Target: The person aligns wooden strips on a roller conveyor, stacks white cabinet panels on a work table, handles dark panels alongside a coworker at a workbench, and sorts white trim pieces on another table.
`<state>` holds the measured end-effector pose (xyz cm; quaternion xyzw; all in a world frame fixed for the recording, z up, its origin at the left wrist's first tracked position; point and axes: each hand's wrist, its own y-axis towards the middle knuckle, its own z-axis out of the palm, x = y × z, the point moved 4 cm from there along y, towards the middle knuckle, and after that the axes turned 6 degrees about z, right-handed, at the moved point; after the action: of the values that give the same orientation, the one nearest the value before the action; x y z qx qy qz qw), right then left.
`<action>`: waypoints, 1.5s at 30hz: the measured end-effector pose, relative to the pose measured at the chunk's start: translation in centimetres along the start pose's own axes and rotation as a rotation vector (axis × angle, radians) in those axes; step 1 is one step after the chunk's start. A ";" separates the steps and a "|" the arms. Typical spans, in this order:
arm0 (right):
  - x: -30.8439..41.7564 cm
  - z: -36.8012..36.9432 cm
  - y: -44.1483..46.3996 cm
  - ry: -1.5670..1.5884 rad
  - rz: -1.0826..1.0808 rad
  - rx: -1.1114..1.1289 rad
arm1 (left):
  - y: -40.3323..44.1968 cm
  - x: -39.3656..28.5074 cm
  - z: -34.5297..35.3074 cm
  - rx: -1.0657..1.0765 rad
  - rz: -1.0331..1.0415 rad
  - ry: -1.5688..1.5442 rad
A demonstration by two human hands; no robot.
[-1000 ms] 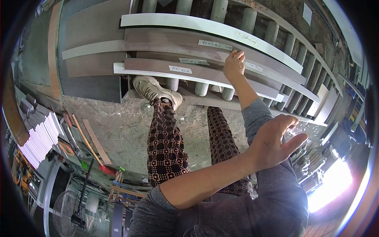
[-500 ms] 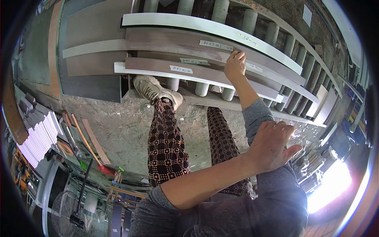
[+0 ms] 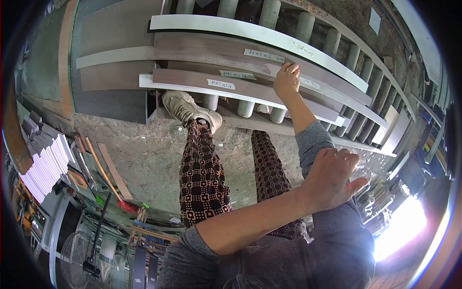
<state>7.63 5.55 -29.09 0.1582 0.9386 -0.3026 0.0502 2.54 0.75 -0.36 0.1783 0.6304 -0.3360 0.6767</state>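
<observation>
My right hand reaches down onto the long brown boards, its fingers curled against the board's face. The fingertips lie beside the right end of a handwritten paper label on the upper brown board. Just right of the fingers is another label; whether a board edge or something small is pinched is hidden. My left hand lies across my right sleeve, its fingers bent over out of sight and its thumb sticking out. Nearer my feet, a lower brown board carries its own label.
The boards lie on a roller conveyor, with a white strip along the far side. Grey panels stand at the left. Stacked white profiles, a red-headed broom and a fan are at lower left.
Both hands hold nearly the same place and pose. Only a very slight shift of the view shows; the boards and labels have not moved.
</observation>
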 end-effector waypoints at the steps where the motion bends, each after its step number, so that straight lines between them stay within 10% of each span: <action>1: 0.0 0.0 0.0 0.001 -0.001 0.007 | 0.0 0.0 0.0 -0.003 0.000 0.007; 45: 0.0 0.1 0.1 0.013 0.000 0.012 | 0.0 -0.1 -0.1 -0.030 0.026 0.041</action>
<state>7.63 5.58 -29.22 0.1605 0.9371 -0.3070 0.0430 2.51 0.82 -0.30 0.1832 0.6468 -0.3142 0.6704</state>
